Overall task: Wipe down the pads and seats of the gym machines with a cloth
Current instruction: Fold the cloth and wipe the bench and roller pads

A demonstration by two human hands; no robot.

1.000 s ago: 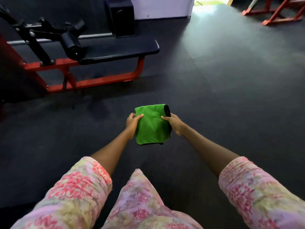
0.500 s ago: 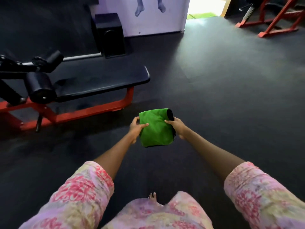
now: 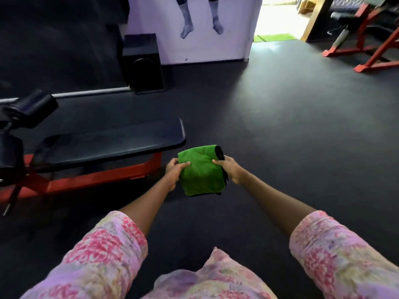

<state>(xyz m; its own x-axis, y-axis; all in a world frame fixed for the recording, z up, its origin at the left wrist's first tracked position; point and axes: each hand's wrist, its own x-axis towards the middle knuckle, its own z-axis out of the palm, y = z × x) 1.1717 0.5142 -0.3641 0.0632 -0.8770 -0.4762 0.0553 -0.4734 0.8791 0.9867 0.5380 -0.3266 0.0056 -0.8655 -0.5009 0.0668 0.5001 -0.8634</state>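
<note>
Since a second ago the bench seat (image 3: pixel 112 145) has slid from the upper left down to the middle left of the frame, while both hands keep the folded green cloth (image 3: pixel 201 171) at centre. Left hand (image 3: pixel 173 172) and right hand (image 3: pixel 230 169) each pinch an edge, thumb on top. Judged, this is the approach; next the cloth must press flat onto the dark, smooth pad.
</note>
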